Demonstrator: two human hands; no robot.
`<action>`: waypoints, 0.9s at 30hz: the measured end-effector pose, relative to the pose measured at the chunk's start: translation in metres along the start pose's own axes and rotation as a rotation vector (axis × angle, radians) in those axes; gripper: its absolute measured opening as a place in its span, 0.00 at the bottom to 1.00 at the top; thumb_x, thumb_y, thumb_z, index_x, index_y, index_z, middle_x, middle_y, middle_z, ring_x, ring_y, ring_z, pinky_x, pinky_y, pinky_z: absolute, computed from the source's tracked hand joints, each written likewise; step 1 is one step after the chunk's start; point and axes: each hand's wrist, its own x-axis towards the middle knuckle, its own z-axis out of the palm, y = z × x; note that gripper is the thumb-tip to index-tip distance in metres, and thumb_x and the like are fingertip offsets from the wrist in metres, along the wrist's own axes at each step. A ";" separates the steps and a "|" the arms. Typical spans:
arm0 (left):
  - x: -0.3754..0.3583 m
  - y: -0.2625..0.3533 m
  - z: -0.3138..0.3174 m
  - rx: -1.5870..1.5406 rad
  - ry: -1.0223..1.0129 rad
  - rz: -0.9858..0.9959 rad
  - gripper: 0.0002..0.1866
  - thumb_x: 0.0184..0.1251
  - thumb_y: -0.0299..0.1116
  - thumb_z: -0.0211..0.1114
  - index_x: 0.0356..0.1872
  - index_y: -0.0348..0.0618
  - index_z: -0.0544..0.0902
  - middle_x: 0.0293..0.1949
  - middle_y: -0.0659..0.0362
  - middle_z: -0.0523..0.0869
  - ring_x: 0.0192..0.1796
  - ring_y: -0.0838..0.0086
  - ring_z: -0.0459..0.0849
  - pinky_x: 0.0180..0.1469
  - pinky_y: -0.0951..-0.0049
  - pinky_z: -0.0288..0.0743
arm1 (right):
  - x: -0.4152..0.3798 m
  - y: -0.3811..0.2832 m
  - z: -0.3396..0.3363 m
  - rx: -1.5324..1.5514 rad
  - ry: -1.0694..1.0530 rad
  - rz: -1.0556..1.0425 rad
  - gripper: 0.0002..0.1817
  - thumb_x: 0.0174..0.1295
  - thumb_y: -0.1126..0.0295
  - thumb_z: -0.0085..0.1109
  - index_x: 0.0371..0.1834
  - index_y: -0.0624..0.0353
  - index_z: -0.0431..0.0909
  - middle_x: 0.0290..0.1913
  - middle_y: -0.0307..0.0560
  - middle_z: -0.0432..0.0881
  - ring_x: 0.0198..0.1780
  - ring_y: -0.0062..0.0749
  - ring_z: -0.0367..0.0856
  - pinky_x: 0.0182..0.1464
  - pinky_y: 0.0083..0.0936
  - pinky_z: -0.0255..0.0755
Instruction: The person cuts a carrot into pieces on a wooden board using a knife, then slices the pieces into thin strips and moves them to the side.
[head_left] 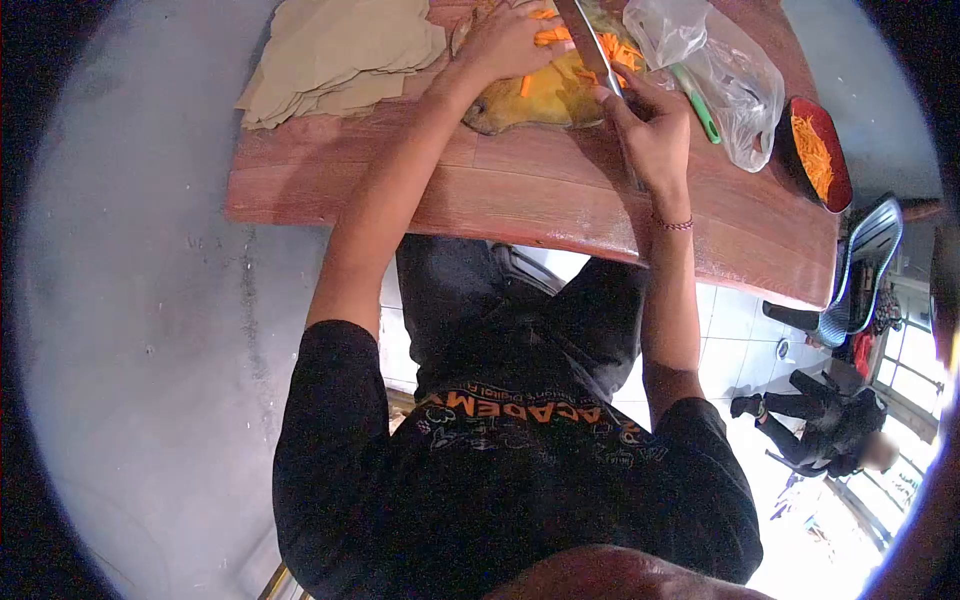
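Note:
My right hand [652,125] is closed around the handle of a knife [588,42], its blade slanting up and to the left over a worn yellowish cutting board [530,108]. Orange carrot strips [620,52] lie on the board around the blade. To the left of the knife, my left hand [505,45] rests on the board with bent fingers against carrot pieces [548,35]. The frame's upper edge lies close above these fingers, and their undersides are hidden. A green-handled tool [697,105] lies right of my right hand, partly under a clear plastic bag [725,70].
Brown paper sheets [335,65] are stacked at the left of the wooden table [340,185]. A dark red bowl [820,155] of shredded carrot stands near the right edge. Beyond it are a grey chair [865,260] and a seated person [825,425] in dark clothes.

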 end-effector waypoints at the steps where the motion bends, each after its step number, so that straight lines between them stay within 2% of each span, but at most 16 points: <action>1: 0.003 -0.004 0.004 -0.002 0.002 0.001 0.19 0.68 0.46 0.66 0.52 0.48 0.87 0.60 0.51 0.82 0.61 0.55 0.81 0.65 0.57 0.73 | 0.000 0.000 -0.001 -0.003 0.002 0.000 0.25 0.59 0.56 0.70 0.58 0.54 0.84 0.34 0.56 0.89 0.35 0.34 0.89 0.42 0.30 0.79; 3: 0.005 -0.008 0.011 -0.115 -0.170 -0.254 0.19 0.64 0.46 0.69 0.50 0.47 0.88 0.61 0.53 0.82 0.62 0.57 0.79 0.66 0.57 0.71 | -0.001 0.000 -0.002 -0.046 -0.018 0.023 0.25 0.59 0.56 0.71 0.58 0.54 0.84 0.34 0.55 0.89 0.34 0.32 0.88 0.42 0.29 0.78; 4: 0.011 -0.001 -0.003 -0.118 -0.171 -0.253 0.19 0.64 0.46 0.69 0.50 0.47 0.88 0.61 0.53 0.82 0.62 0.57 0.79 0.66 0.57 0.71 | -0.002 -0.001 -0.002 -0.048 -0.017 0.025 0.25 0.59 0.56 0.71 0.58 0.54 0.84 0.34 0.55 0.89 0.34 0.32 0.88 0.42 0.29 0.78; 6: 0.028 0.020 -0.047 -0.195 -0.395 -0.397 0.15 0.66 0.37 0.66 0.47 0.38 0.85 0.42 0.50 0.88 0.46 0.59 0.87 0.48 0.58 0.79 | -0.003 -0.005 -0.003 -0.024 -0.015 0.020 0.26 0.59 0.56 0.71 0.58 0.56 0.84 0.34 0.55 0.89 0.34 0.32 0.88 0.42 0.29 0.78; 7: 0.024 0.015 -0.037 -0.196 -0.396 -0.397 0.15 0.66 0.37 0.66 0.47 0.38 0.85 0.42 0.50 0.88 0.46 0.59 0.87 0.48 0.58 0.79 | -0.004 -0.005 -0.003 -0.025 -0.015 0.022 0.26 0.59 0.56 0.71 0.58 0.56 0.84 0.34 0.55 0.89 0.34 0.32 0.88 0.42 0.29 0.78; 9: 0.017 0.010 -0.024 -0.277 0.160 -0.168 0.14 0.66 0.37 0.66 0.46 0.38 0.85 0.36 0.48 0.88 0.37 0.59 0.88 0.38 0.61 0.79 | -0.004 -0.006 -0.004 -0.037 0.018 -0.001 0.25 0.59 0.58 0.71 0.58 0.57 0.83 0.33 0.53 0.89 0.33 0.30 0.87 0.41 0.28 0.78; 10: 0.018 0.010 -0.027 -0.278 0.160 -0.169 0.14 0.66 0.37 0.66 0.46 0.38 0.85 0.36 0.48 0.88 0.37 0.59 0.88 0.38 0.61 0.79 | -0.005 -0.007 -0.004 -0.038 0.017 0.000 0.25 0.59 0.58 0.71 0.58 0.57 0.83 0.33 0.53 0.89 0.33 0.30 0.87 0.41 0.28 0.78; 12: 0.020 0.011 -0.037 -0.368 -0.083 -0.397 0.14 0.67 0.37 0.65 0.46 0.38 0.85 0.35 0.48 0.87 0.37 0.57 0.87 0.39 0.60 0.79 | -0.006 -0.008 -0.003 0.041 0.066 -0.080 0.25 0.60 0.59 0.70 0.58 0.58 0.83 0.31 0.51 0.89 0.31 0.27 0.85 0.41 0.26 0.77; 16: 0.016 0.007 -0.034 -0.326 -0.067 -0.455 0.14 0.68 0.36 0.65 0.48 0.38 0.85 0.40 0.47 0.87 0.41 0.56 0.87 0.44 0.60 0.79 | -0.006 -0.009 -0.004 0.023 0.060 -0.096 0.24 0.60 0.60 0.70 0.58 0.60 0.83 0.30 0.49 0.89 0.30 0.25 0.84 0.40 0.25 0.77; 18: 0.009 -0.002 -0.033 -0.262 0.068 -0.273 0.19 0.67 0.36 0.66 0.56 0.38 0.82 0.48 0.45 0.86 0.51 0.55 0.85 0.54 0.59 0.78 | -0.009 -0.014 -0.003 0.137 0.052 0.017 0.25 0.59 0.60 0.70 0.58 0.60 0.83 0.30 0.50 0.89 0.30 0.25 0.84 0.39 0.25 0.76; 19: 0.005 -0.003 -0.035 -0.259 0.065 -0.272 0.19 0.67 0.36 0.66 0.56 0.38 0.82 0.48 0.45 0.86 0.51 0.55 0.85 0.54 0.59 0.78 | -0.009 -0.012 -0.004 0.141 0.053 0.019 0.25 0.59 0.60 0.70 0.58 0.60 0.83 0.30 0.50 0.89 0.30 0.25 0.84 0.39 0.25 0.76; 21: -0.006 0.000 -0.042 -0.219 0.182 -0.119 0.27 0.66 0.35 0.67 0.65 0.39 0.76 0.59 0.46 0.81 0.64 0.56 0.78 0.65 0.56 0.72 | -0.006 -0.006 -0.007 0.001 0.039 -0.028 0.24 0.60 0.61 0.70 0.57 0.60 0.83 0.29 0.49 0.88 0.29 0.24 0.83 0.37 0.25 0.76; 22: -0.014 0.001 -0.046 -0.218 0.178 -0.116 0.27 0.66 0.35 0.67 0.65 0.39 0.76 0.59 0.46 0.81 0.64 0.56 0.78 0.65 0.56 0.72 | -0.006 -0.005 -0.007 0.006 0.042 -0.026 0.24 0.60 0.61 0.70 0.57 0.60 0.83 0.29 0.49 0.88 0.29 0.24 0.83 0.37 0.25 0.76; 24: -0.033 0.008 -0.052 -0.154 0.019 -0.132 0.20 0.64 0.45 0.70 0.52 0.47 0.87 0.61 0.55 0.82 0.64 0.58 0.78 0.68 0.58 0.69 | -0.007 -0.006 -0.006 -0.014 0.096 -0.147 0.23 0.61 0.60 0.69 0.57 0.60 0.83 0.28 0.49 0.88 0.29 0.23 0.83 0.37 0.25 0.76; 27: -0.064 0.030 -0.058 -0.233 -0.081 -0.088 0.21 0.62 0.44 0.71 0.55 0.49 0.86 0.56 0.55 0.83 0.60 0.60 0.79 0.64 0.62 0.72 | -0.010 -0.012 -0.007 0.083 0.047 -0.058 0.22 0.63 0.60 0.67 0.57 0.59 0.83 0.28 0.49 0.87 0.29 0.23 0.82 0.37 0.25 0.76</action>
